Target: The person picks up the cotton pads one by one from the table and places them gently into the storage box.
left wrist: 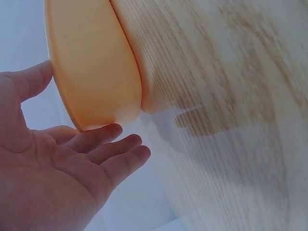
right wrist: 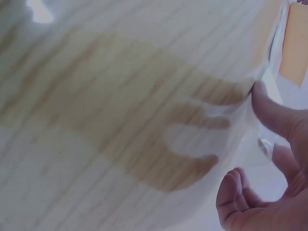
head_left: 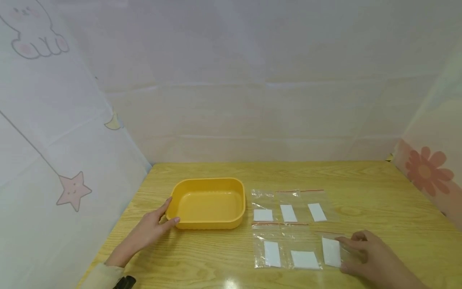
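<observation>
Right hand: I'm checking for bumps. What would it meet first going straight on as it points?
The right hand already touches the near row's rightmost bag; beyond that, it would probably meet the middle bag of that row, though depth is hard to judge.

Your yellow basin (head_left: 205, 206), round-cornered, sits upright just right of your left hand (head_left: 153, 224), which touches its end. Your right hand (head_left: 373, 257) touches a clear bag (head_left: 331, 252) holding a white rectangle; leftward and beyond it, five similar bags (head_left: 288, 213) lie flat.
</observation>
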Action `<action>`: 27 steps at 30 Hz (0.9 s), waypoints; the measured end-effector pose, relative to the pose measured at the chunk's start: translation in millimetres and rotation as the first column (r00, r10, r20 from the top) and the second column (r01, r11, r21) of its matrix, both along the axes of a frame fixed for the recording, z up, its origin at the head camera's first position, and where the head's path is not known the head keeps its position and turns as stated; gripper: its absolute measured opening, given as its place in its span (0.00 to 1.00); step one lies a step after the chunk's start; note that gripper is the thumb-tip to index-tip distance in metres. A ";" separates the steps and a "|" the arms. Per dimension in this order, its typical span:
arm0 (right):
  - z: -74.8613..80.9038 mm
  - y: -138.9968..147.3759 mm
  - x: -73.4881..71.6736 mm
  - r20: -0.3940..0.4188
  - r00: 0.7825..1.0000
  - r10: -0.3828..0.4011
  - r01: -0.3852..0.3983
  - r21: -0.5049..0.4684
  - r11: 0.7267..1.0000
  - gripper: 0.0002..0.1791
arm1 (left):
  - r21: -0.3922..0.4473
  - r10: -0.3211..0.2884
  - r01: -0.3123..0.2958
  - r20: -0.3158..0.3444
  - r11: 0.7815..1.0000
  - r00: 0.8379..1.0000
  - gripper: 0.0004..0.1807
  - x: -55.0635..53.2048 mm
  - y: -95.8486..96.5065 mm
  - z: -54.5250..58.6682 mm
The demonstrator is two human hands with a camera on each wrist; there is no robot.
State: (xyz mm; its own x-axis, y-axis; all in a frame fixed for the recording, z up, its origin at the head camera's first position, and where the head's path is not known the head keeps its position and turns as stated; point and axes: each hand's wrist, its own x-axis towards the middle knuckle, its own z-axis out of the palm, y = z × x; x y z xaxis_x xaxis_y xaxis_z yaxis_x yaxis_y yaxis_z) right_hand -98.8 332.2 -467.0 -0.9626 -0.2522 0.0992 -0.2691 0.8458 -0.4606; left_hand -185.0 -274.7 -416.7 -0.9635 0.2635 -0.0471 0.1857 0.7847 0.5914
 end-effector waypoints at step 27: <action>11.6 6.4 -12.3 0.279 0.943 0.182 -0.081 -0.338 0.938 0.41 | 0.282 -0.080 0.048 0.104 0.958 0.991 0.47 -10.1 -13.0 -3.8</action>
